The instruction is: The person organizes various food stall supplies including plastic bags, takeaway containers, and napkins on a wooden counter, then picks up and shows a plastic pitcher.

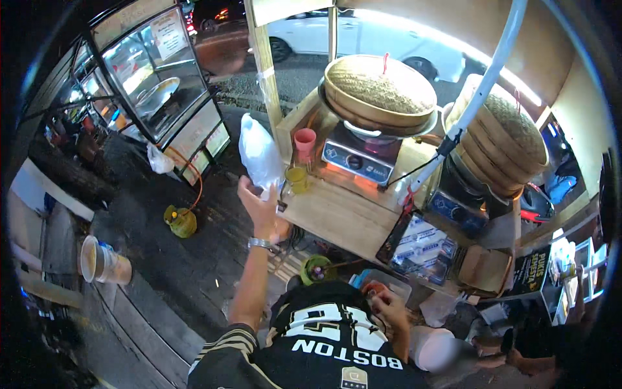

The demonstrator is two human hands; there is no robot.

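My left hand (258, 202) reaches forward at the left end of the wooden counter (343, 223). Its fingers are spread beside the lower end of a white plastic bag (259, 150) by the stall's post; whether they touch it I cannot tell. A yellowish glass mug (297, 180) and a pink cup (304, 139) stand just to the right. Close to my body, my right hand (391, 308) has its fingers pinched together beside a plastic tub (398, 285) with something orange-red inside. What the pinch holds is hidden.
A lidded bamboo steamer (379, 87) sits on a gas stove (359, 162); another steamer stack (502, 133) stands right. Blue-white packets (421, 249) lie near a cardboard box (484, 269). A slanting pole (476, 97) crosses the counter. Green gas cylinders (180, 222) and a bucket (107, 260) stand lower.
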